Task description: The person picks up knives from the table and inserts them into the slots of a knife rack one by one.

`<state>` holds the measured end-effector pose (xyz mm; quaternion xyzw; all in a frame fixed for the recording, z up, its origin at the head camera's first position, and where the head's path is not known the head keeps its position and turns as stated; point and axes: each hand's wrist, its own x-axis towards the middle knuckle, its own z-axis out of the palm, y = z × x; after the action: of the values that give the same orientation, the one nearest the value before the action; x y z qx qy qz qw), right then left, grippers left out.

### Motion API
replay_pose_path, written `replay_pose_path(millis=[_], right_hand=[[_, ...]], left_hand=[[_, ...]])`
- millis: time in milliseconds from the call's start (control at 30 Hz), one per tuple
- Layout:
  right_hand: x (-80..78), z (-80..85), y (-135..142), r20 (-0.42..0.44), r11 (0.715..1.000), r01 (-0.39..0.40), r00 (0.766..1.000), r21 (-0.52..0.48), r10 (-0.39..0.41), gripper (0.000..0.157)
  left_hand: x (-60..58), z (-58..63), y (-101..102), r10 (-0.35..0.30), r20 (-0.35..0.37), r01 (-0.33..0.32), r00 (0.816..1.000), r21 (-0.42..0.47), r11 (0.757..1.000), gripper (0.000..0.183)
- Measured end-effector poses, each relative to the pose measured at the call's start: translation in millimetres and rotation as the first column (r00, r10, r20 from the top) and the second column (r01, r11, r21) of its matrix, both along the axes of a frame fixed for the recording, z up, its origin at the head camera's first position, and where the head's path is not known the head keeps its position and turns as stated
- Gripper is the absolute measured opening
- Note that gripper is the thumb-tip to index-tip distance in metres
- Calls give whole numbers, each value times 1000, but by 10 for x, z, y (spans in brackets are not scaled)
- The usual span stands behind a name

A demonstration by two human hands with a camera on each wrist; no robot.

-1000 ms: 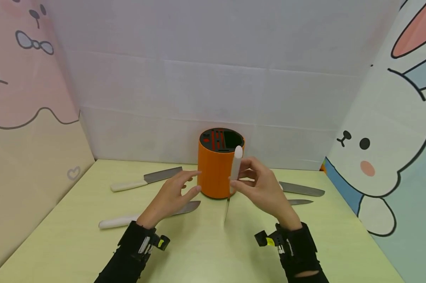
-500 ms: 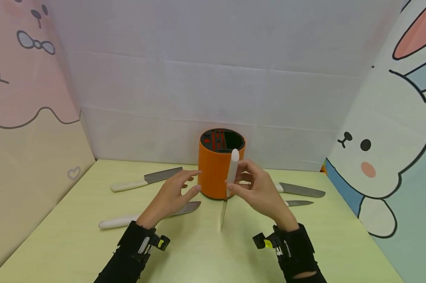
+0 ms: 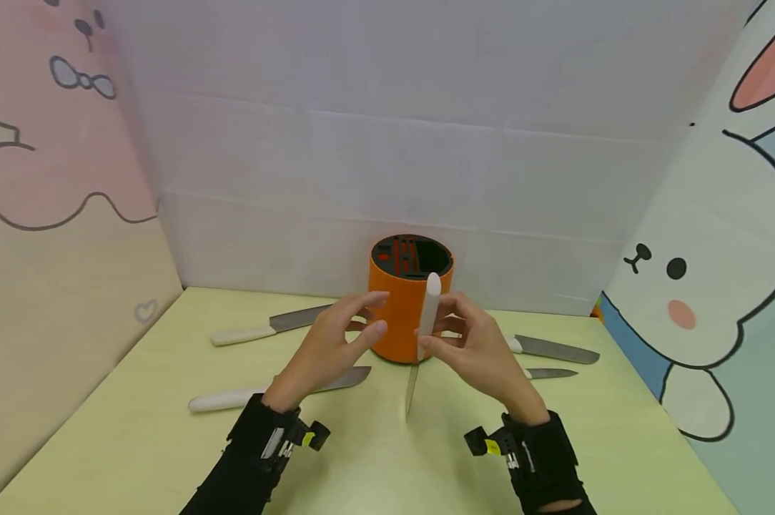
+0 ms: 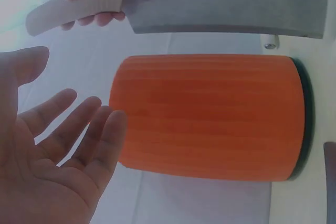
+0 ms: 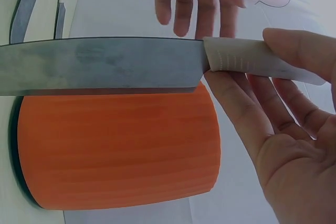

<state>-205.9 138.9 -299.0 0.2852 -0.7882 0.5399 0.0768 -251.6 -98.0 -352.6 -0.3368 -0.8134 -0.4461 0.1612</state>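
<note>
My right hand [image 3: 480, 350] pinches the white handle of a broad-bladed kitchen knife [image 5: 105, 66] between thumb and fingers. The knife is upright, handle at the top and blade pointing down, in front of the orange round knife block [image 3: 394, 315]. In the head view the blade shows nearly edge-on; the left wrist view shows the knife's flat side [image 4: 226, 6]. My left hand [image 3: 329, 340] is at the block's left side, fingers spread and relaxed, holding nothing. The block's dark top has red slots and one larger dark opening.
On the yellow table [image 3: 362, 458], a cleaver-like knife [image 3: 242, 335] lies back left and a long knife [image 3: 223, 400] lies nearer, partly behind my left arm. Two knives, a wide one [image 3: 555, 349] and a small one [image 3: 551, 373], lie at right. A white wall [image 3: 297, 157] stands behind.
My left hand has risen and moved right, closer to the block. My right hand has brought the upright knife slightly left and nearer to me. The view has shifted a little.
</note>
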Motion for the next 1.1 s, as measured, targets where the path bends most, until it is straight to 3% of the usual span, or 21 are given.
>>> replay_pose_path(millis=[267,500,600,700,967,1100], right_hand=[[-17,-10,-14,7,1000,-16,1000,-16,16,41],[-30,-13,-12,7,999,-38,999,-28,38,41],[-27,-12,-9,0,999,-37,999,-23,37,41],[-19,-10,-6,-10,999,-32,999,-14,32,41],[-12,-9,7,-14,999,-39,999,-25,38,40],[-10,-6,7,-17,999,-38,999,-24,37,39]], left_hand=[[32,245,167,-48,19,47,999,70,996,43],[266,650,347,-102,20,98,995,129,987,39],[307,738,412,-122,3,120,993,139,983,38],[288,736,464,-130,-18,132,991,136,982,37],[53,510,526,-115,-58,121,992,120,985,38],[29,480,541,-111,-63,119,992,129,985,37]])
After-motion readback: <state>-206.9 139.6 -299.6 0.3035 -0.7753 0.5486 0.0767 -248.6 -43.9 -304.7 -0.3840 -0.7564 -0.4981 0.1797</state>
